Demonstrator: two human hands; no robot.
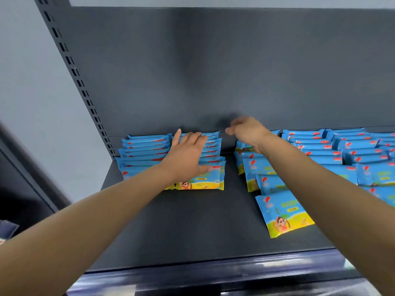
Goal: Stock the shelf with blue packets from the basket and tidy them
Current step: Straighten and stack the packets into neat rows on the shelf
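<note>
Blue packets with yellow bottoms stand in rows on a dark grey shelf (181,227). At the left are two neat rows (145,148); my left hand (188,152) lies flat on the tops of the second row (213,146), fingers spread. My right hand (245,131) hovers at the back over the third row (254,165), fingers loosely curled, holding nothing. That third row leans and slides forward; its front packet (282,214) lies tilted near the shelf's middle. More rows of packets (342,150) fill the right side. The basket is out of view.
The shelf's back panel (213,71) rises behind the packets. A slotted upright post (70,67) runs along the left. The shelf's front edge strip (213,272) is glossy. Bare shelf surface lies in front of the left rows.
</note>
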